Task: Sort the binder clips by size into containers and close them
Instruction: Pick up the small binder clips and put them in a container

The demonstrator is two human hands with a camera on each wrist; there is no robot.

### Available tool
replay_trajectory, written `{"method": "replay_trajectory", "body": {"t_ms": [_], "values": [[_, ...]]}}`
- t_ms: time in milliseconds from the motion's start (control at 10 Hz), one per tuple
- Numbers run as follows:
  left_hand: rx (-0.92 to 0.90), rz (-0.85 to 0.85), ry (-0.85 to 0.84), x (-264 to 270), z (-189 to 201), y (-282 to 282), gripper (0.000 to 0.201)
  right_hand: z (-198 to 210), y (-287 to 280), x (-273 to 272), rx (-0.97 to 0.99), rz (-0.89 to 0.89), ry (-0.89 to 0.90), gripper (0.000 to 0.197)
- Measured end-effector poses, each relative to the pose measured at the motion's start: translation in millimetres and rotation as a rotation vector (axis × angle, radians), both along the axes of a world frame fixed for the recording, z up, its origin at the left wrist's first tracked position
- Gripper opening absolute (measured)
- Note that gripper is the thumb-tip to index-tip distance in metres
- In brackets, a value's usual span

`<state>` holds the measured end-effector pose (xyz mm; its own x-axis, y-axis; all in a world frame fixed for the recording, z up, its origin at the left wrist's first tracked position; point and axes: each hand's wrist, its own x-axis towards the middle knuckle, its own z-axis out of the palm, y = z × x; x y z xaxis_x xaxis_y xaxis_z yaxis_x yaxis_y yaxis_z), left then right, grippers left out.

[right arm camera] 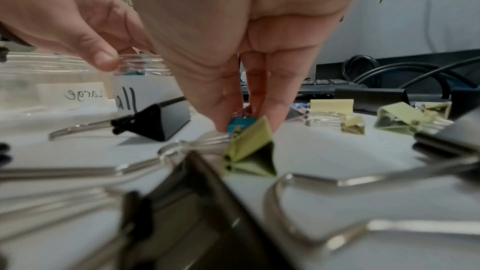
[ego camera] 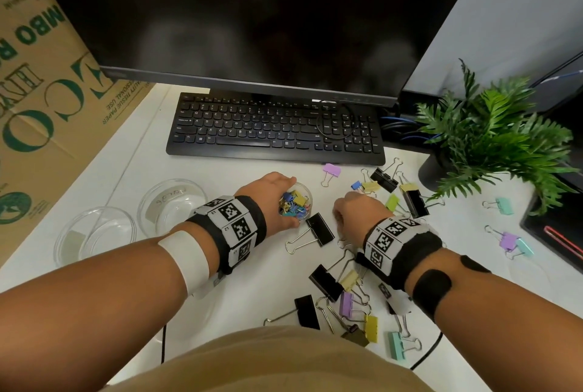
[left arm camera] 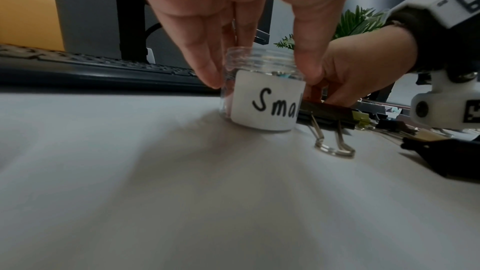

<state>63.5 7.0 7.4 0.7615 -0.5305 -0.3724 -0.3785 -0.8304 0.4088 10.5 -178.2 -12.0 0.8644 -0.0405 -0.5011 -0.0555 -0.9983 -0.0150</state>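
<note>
A small clear jar labelled "Small" stands open on the white desk and holds several small coloured clips. My left hand grips the jar from above, fingers on its left side and thumb on its right. Just right of the jar, my right hand reaches down to the desk. In the right wrist view, its thumb and fingers pinch a small blue clip that lies against a yellow-green clip. A large black clip lies between the hands.
Two wider clear jars sit left, one labelled "Large", another nearer. Several black, purple, yellow and mint clips lie scattered at centre right. A keyboard, monitor, potted plant and cardboard box ring the desk.
</note>
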Motion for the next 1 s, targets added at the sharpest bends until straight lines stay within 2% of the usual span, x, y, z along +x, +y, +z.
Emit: {"method": "replay_trajectory", "body": {"t_ms": [100, 200, 300, 400, 600, 800, 1000], "values": [[0.000, -0.005, 0.000, 0.3, 0.8, -0.9, 0.083, 4.0, -0.2, 6.2, -0.012, 0.024, 0.028, 0.022], [0.004, -0.012, -0.002, 0.2, 0.8, -1.0, 0.083, 8.4, -0.4, 12.9, 0.028, -0.028, -0.004, 0.016], [0.001, -0.010, -0.002, 0.4, -0.1, -0.4, 0.083, 13.3, -6.5, 24.3, 0.067, -0.144, -0.152, 0.012], [0.001, -0.010, -0.004, 0.7, -0.3, -0.7, 0.083, 12.8, -16.4, 36.3, 0.041, -0.242, -0.198, 0.016], [-0.003, -0.016, 0.007, 1.5, -1.2, 0.0, 0.083, -2.6, -25.1, 42.8, -0.029, -0.331, -0.150, 0.023], [-0.028, -0.003, 0.001, 1.4, -3.1, 1.5, 0.083, -6.4, -26.8, 39.4, -0.049, -0.317, -0.056, 0.035], [-0.027, -0.003, 0.002, 1.0, -2.2, 1.1, 0.082, -1.7, -27.1, 27.8, 0.017, -0.286, -0.089, 0.025]]}}
